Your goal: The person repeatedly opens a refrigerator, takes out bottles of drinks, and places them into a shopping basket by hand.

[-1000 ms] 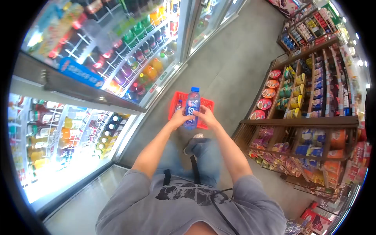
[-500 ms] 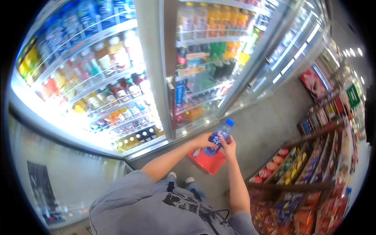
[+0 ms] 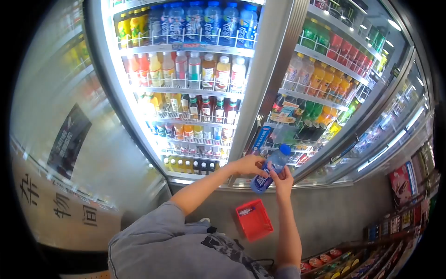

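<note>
A clear plastic drink bottle with a blue cap and a blue label is held tilted in front of me, its cap pointing up and to the right. My left hand grips it from the left side, around the label. From the right, my right hand closes on it with the thumb on the label. On the floor below stands a red plastic basket with a small white packet inside.
The fridge's glass door hangs open on the left. Lit shelves of drinks, including blue bottles, stand ahead. A closed fridge door is to the right. Snack racks stand at lower right.
My view has swung left towards the open fridge. Both hands still hold the bottle, which stays tilted between them. The basket shows more fully below.
</note>
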Action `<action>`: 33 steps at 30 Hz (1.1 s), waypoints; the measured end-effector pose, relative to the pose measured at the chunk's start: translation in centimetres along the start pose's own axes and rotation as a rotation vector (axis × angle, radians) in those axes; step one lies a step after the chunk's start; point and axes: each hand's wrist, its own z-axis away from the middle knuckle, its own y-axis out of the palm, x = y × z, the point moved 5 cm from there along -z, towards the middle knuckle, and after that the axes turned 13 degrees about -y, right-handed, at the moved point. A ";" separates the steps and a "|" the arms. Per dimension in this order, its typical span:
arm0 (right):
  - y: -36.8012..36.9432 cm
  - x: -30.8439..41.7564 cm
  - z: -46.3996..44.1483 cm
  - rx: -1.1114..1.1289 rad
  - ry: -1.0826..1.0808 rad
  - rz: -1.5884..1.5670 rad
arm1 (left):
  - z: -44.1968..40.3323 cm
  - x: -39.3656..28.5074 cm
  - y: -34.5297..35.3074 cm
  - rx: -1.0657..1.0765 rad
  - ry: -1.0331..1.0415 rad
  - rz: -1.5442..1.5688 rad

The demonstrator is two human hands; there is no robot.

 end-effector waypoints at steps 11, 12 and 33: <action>8.3 5.4 -5.9 0.217 -0.054 -0.012 | 6.7 -4.1 -7.2 -0.284 0.152 0.052; 9.0 5.0 -6.9 0.259 -0.127 -0.033 | 7.2 -4.2 -8.0 -0.366 0.157 0.029; 35.1 11.7 -15.9 0.774 -0.429 -0.084 | 23.0 -5.4 -26.3 -1.022 0.320 -0.085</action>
